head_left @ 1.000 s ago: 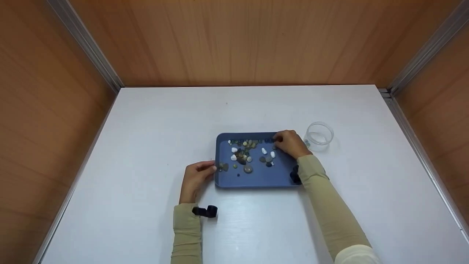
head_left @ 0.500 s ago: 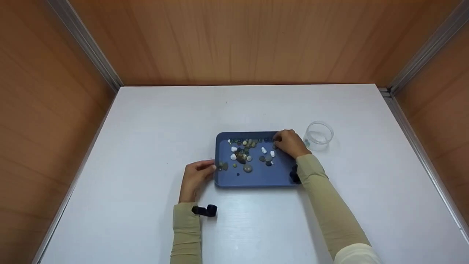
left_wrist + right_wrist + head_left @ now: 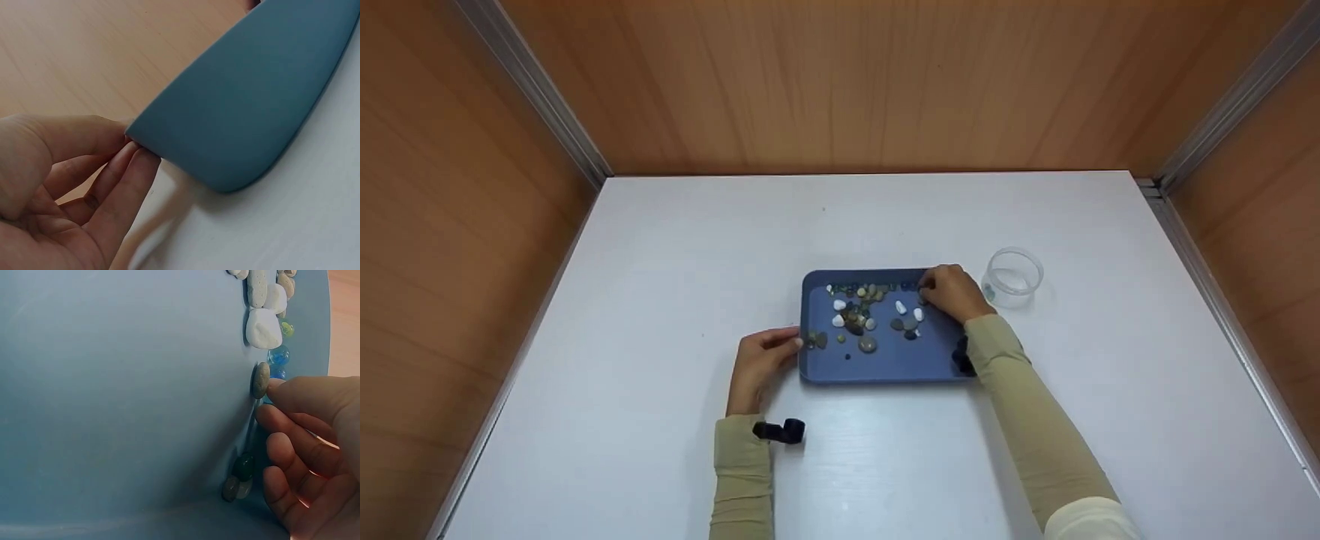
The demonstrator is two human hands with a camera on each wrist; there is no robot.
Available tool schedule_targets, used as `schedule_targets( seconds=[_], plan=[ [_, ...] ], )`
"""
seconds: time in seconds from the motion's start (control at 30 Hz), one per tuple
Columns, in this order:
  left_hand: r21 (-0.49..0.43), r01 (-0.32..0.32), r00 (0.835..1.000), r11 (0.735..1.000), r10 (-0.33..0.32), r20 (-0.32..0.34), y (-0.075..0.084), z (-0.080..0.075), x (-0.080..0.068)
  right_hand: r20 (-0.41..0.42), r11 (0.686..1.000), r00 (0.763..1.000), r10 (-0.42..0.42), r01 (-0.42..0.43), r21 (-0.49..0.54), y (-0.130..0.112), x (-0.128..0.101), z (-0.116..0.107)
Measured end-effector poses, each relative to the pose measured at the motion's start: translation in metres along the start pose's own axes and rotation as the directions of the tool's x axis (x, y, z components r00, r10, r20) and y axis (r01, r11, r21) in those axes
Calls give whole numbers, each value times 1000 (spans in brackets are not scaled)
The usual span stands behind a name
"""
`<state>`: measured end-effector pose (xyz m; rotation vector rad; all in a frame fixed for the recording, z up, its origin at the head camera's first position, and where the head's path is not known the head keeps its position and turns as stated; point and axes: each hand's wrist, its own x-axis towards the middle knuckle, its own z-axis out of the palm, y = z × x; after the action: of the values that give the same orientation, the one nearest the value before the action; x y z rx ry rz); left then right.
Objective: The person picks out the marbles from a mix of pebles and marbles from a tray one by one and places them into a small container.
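Observation:
A blue rectangular tray (image 3: pixel 937 367) holds pebbles and glass marbles. My left hand (image 3: pixel 761 367) pinches the tray's left wall between thumb and fingers; in the left wrist view the thumb (image 3: pixel 84 134) lies on the rim. At the far right corner, my right hand (image 3: pixel 956 292) reaches inside, thumb and index finger pinching a blue glass marble, mostly covered by the fingertips. Against the thumb tip a grey pebble (image 3: pixel 260 381) stands on edge. More blue marbles (image 3: pixel 278 355) line the wall beside it, and a dark green marble (image 3: pixel 244 466) lies below the fingers.
Right of the tray stands a clear round container (image 3: pixel 1015 281) with a few bluish pieces at its left side. White pebbles (image 3: pixel 901 307) and a larger grey stone (image 3: pixel 868 345) lie in the tray. Wooden panels (image 3: pixel 840 90) enclose the white table (image 3: pixel 675 255).
The right fingertips have shifted very slightly by the grey pebble at the tray's far right corner. The left hand, tray and clear container have stayed put.

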<state>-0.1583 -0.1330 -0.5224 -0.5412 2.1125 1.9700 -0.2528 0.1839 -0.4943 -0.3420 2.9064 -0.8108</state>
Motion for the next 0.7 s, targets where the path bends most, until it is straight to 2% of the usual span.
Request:
schedule_targets(
  seconds=[0.43, 0.7],
  plan=[
    [-17, -15, 1000, 1000, 15, 7, -2, 2, 0, -11, 1000, 1000, 1, -1, -9, 5, 0, 3],
    [-24, -15, 1000, 1000, 15, 9, -1, 3, 0, -20, 1000, 1000, -15, 15, 23, 6, -1, 1]
  ],
)
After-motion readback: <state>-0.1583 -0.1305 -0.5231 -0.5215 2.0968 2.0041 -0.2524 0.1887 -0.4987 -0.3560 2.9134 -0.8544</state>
